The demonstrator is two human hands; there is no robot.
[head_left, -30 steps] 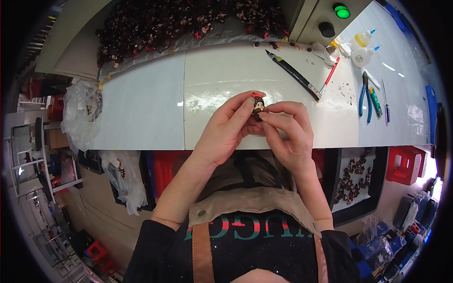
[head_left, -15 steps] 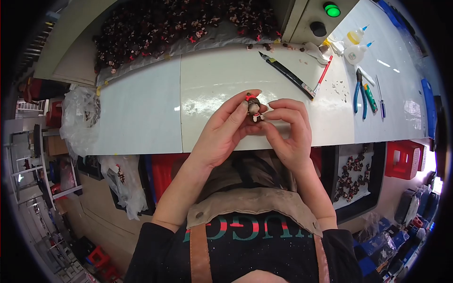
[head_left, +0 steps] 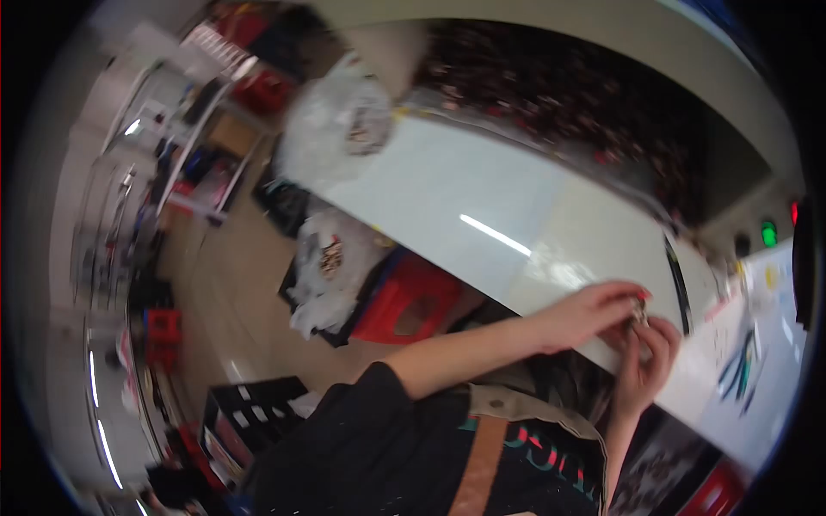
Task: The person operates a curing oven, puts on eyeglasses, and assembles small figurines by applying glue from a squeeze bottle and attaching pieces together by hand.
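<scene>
A small figurine (head_left: 638,311) with a bit of red at its top is held up over the table's front edge, blurred by motion. My left hand (head_left: 589,316) pinches it between thumb and fingers from the left. From below and to the right, my right hand (head_left: 645,361) has bent fingers against the same figurine. The fingers hide most of it. Just beyond my hands, the black utility knife (head_left: 678,284) lies on the pale tabletop (head_left: 430,198).
A big heap of small figurines (head_left: 559,86) fills the housing behind the table. A clear plastic bag (head_left: 331,129) sits at the table's left end. Below are a red stool (head_left: 404,301) and a bagged tray (head_left: 331,258). Pliers (head_left: 736,370) lie at right, near a green-lit button (head_left: 768,233).
The whole view has swung left and tilted, so the table and hands now appear further right and blurred. The figurine stays in my hands, its details now less clear.
</scene>
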